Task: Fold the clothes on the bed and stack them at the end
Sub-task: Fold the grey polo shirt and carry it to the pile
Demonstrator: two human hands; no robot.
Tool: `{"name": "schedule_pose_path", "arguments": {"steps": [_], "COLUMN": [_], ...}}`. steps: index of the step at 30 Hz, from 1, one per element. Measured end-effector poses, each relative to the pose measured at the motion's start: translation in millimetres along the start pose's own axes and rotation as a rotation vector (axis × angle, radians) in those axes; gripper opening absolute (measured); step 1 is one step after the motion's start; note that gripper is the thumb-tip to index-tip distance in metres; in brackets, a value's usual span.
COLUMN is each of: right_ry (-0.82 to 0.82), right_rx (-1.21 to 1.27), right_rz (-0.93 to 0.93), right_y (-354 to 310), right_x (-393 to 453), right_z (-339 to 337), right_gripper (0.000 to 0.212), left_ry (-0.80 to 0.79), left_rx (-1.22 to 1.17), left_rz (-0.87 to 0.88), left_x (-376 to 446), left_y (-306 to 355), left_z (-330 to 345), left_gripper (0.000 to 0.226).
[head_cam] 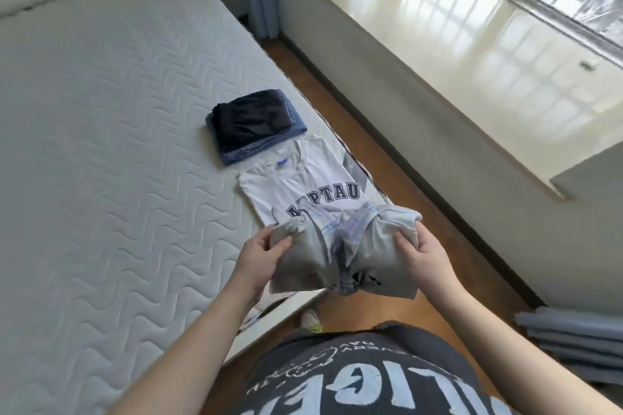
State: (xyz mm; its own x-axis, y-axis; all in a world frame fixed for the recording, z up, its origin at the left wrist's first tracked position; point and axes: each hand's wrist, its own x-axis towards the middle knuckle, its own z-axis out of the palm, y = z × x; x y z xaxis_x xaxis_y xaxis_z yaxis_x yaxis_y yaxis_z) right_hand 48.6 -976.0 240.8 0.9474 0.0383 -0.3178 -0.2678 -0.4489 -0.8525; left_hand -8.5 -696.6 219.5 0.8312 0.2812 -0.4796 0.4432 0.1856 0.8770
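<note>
I hold a pale grey garment with a blue-checked lining above the bed's near corner. My left hand pinches its left edge and my right hand grips its right side. Just beyond it a folded white T-shirt with dark blue letters lies flat on the mattress. Behind that sits a small stack: a black folded garment on top of a blue one.
A strip of wooden floor runs between the bed's right edge and a low wall with a glossy windowsill. Grey curtain folds hang at the right. A shoe shows by the bed's corner.
</note>
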Motion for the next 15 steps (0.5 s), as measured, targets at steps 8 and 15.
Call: {"name": "schedule_pose_path", "arguments": {"steps": [8,15], "right_ry": [-0.185,-0.410], "right_rx": [-0.129,-0.139], "right_rz": [-0.026,-0.094], "right_y": [-13.1,-13.4], "right_x": [74.2,148.9], "right_z": [13.2,9.0], "right_gripper": [0.012,0.010], "left_ry": [0.052,0.239], "left_rx": [-0.101,-0.114], "left_rz": [-0.131,-0.205], "left_x": [31.0,56.5], "left_y": [-13.3,-23.4], "left_z": [-3.5,21.0], "left_gripper": [0.024,0.020]}}
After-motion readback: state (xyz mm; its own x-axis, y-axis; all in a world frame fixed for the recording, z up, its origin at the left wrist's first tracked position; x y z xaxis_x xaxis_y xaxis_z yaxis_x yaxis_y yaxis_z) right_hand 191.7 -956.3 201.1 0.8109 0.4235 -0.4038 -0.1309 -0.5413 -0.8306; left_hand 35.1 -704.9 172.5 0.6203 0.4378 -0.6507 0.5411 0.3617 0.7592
